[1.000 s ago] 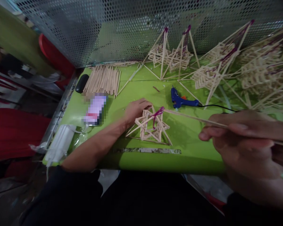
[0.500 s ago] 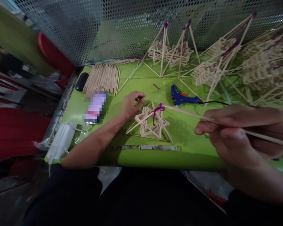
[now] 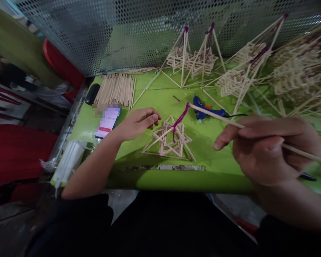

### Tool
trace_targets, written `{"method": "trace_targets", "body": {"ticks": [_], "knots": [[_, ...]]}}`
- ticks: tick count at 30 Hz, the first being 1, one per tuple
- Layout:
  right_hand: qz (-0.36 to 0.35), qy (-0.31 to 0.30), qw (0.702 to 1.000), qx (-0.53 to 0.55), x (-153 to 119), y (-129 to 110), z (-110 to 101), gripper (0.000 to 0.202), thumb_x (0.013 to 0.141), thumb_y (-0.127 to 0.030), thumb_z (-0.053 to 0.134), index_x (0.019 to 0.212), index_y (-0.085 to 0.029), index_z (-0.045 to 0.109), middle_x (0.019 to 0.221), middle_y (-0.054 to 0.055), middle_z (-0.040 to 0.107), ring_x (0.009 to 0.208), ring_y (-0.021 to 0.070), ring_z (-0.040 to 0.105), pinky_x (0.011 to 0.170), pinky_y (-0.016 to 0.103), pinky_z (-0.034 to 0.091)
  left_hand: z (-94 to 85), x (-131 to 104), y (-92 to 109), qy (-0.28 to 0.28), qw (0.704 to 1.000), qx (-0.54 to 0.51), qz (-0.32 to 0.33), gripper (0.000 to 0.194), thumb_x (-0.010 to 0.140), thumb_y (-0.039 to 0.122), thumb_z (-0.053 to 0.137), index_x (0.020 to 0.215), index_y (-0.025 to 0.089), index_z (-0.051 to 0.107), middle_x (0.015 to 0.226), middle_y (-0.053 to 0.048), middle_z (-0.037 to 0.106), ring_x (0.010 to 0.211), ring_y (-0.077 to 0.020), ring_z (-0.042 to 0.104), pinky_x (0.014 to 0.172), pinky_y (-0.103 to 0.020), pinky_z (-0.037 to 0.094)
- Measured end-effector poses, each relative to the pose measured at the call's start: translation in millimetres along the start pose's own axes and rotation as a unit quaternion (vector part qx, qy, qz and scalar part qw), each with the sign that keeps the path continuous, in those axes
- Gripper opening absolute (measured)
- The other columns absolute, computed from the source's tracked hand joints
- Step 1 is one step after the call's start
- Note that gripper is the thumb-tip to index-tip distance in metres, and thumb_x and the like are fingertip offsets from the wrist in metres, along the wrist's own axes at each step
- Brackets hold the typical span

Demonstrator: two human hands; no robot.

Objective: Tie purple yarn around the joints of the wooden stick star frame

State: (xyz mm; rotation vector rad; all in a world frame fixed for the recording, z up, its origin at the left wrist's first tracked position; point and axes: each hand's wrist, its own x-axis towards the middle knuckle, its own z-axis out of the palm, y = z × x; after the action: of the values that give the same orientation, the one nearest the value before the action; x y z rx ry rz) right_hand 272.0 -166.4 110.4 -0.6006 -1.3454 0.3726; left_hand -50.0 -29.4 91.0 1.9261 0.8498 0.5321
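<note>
My right hand point(image 3: 273, 146) grips a long thin wooden stick point(image 3: 216, 115) between thumb and fingers, its far end pointing left. At that tip hangs purple yarn point(image 3: 182, 116), which runs down to a small frame of wooden sticks point(image 3: 173, 141) lying on the green table point(image 3: 139, 178). The frame has stacked sticks in its middle and longer sticks around it. Left of the frame, just above the table, my left hand point(image 3: 139, 124) is loosely curled with nothing visible in it, apart from the frame.
A blue glue gun point(image 3: 207, 111) with a black cord lies behind the stick. Finished-looking stick structures with purple tips point(image 3: 186, 57) stand at the back and right. On the left are a pile of sticks point(image 3: 116, 89), a phone point(image 3: 108, 121) and a white power strip point(image 3: 72, 159).
The stick's tip has risen slightly, drawing the purple yarn up into a longer stretch above the frame. My left hand has moved back left and turned, away from the frame's top.
</note>
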Motion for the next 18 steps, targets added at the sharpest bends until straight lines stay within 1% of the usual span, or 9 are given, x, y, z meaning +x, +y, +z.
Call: {"method": "trace_targets", "body": {"ticks": [3,5,9,12,15,18], "knots": [[0.012,-0.013,1.0,-0.014,-3.7,7.6,-3.5,0.016,0.109,-0.048,0.089,0.121,-0.039,0.095,0.082,0.002,0.082,0.056,0.0247,0.073,0.044,0.044,0.056,3.3,-1.3,-0.3,-0.036,0.999,-0.035,-0.016,0.061,0.115,0.079,0.068,0.129,0.021,0.081,0.117,-0.014,0.085,0.096,-0.0223,0.081,0.084,-0.034,0.069],[0.005,-0.015,1.0,-0.015,-5.5,10.0,-4.1,0.016,0.109,-0.047,0.09,0.122,-0.039,0.095,0.085,0.002,0.083,0.056,0.0237,0.073,0.043,0.043,0.054,7.7,-1.4,0.0,-0.052,0.996,-0.068,-0.02,0.062,0.114,0.08,0.068,0.131,0.021,0.079,0.118,-0.014,0.085,0.1,-0.0236,0.082,0.086,-0.036,0.07],[-0.009,-0.003,1.0,-0.019,-6.1,12.4,-2.6,0.017,0.106,-0.048,0.091,0.12,-0.04,0.096,0.083,0.002,0.084,0.051,0.0233,0.068,0.037,0.042,0.048,14.6,-2.3,-0.5,-0.068,0.994,-0.085,-0.014,0.051,0.115,0.07,0.075,0.136,0.023,0.076,0.123,-0.014,0.084,0.11,-0.0259,0.083,0.091,-0.038,0.071],[-0.004,-0.002,1.0,-0.026,-6.4,13.5,-1.6,0.016,0.106,-0.049,0.092,0.118,-0.04,0.096,0.078,0.002,0.081,0.051,0.0234,0.068,0.036,0.042,0.047,15.2,-3.2,-5.6,-0.082,0.99,-0.105,-0.034,0.052,0.116,0.069,0.074,0.14,0.024,0.074,0.124,-0.015,0.085,0.107,-0.0269,0.085,0.09,-0.039,0.072],[-0.004,-0.013,1.0,-0.022,-7.9,14.1,-1.2,0.016,0.107,-0.047,0.091,0.121,-0.04,0.095,0.082,0.002,0.082,0.054,0.0236,0.07,0.039,0.042,0.05,14.2,-2.5,-11.6,-0.108,0.981,-0.149,-0.066,0.056,0.115,0.072,0.075,0.143,0.024,0.071,0.121,-0.015,0.088,0.101,-0.0277,0.088,0.087,-0.04,0.073],[-0.012,-0.012,1.0,-0.018,-9.0,16.7,-1.9,0.017,0.107,-0.045,0.091,0.123,-0.039,0.095,0.087,0.003,0.086,0.056,0.0241,0.071,0.04,0.042,0.049,15.8,-0.8,-10.8,-0.111,0.969,-0.191,-0.11,0.058,0.111,0.064,0.085,0.149,0.024,0.068,0.119,-0.015,0.09,0.101,-0.0286,0.09,0.09,-0.042,0.074]]}}
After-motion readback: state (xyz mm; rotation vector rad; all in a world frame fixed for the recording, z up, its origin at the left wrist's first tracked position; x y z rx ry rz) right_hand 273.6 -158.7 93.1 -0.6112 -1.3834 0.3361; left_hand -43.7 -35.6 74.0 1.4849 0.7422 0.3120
